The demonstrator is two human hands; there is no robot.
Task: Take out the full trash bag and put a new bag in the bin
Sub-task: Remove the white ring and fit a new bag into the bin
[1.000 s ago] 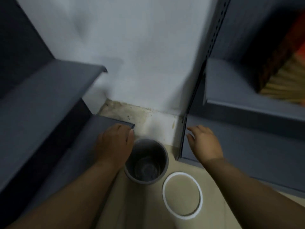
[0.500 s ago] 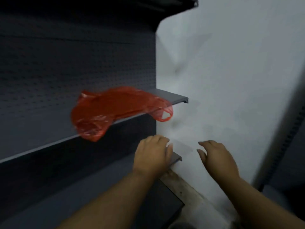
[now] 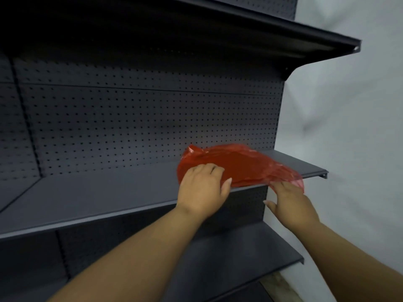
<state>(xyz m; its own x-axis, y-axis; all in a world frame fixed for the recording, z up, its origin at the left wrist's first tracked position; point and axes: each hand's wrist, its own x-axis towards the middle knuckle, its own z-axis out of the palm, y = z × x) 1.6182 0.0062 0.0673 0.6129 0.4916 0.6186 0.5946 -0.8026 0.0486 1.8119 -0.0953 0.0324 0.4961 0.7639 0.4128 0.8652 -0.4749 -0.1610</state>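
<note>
Both hands are now reaching up to the red bag [image 3: 244,165] lying on the middle shelf [image 3: 98,199], where before they hung below it. The left hand [image 3: 204,188] is resting flat on the bag's near-left end; the right hand [image 3: 290,198], fingers loose, is touching its overhanging right corner. The bin is out of sight, so this looks like fetching the new bag.

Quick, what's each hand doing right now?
Left hand: open, resting on the red bag.
Right hand: open, fingertips at the bag's overhanging edge.
</note>
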